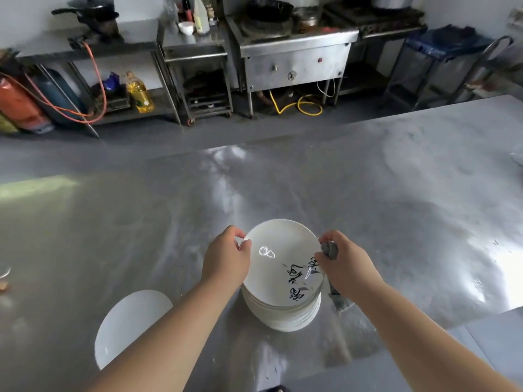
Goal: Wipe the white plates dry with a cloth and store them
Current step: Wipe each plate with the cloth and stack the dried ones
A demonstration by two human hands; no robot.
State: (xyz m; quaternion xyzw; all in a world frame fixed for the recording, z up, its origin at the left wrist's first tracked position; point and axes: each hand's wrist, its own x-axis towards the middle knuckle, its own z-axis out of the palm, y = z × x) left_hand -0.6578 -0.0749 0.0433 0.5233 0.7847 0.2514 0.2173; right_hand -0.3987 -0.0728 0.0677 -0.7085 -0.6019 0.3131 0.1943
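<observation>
**Both grips at the top plate**

We see a steel table [368, 193] filling the middle and lower frame, with a steel stove [294, 60] along the top. Low in the centre a stack [283, 314] of white plates stands on the table. The top plate [278, 250] carries dark brush marks at its lower right, and we cannot tell whether it rests on the stack or is raised off it. A lone plate [127, 326] lies on the table at lower left, partly behind the left forearm. The left grip [226, 258] pinches the top plate's left rim between thumb and fingers. The right grip [345, 267] is clenched round a grey cloth [329, 250] at the right rim, and the cloth's tail hangs just beside the stack. A yellow oil bottle [140, 93] stands on a low shelf at upper left.
</observation>
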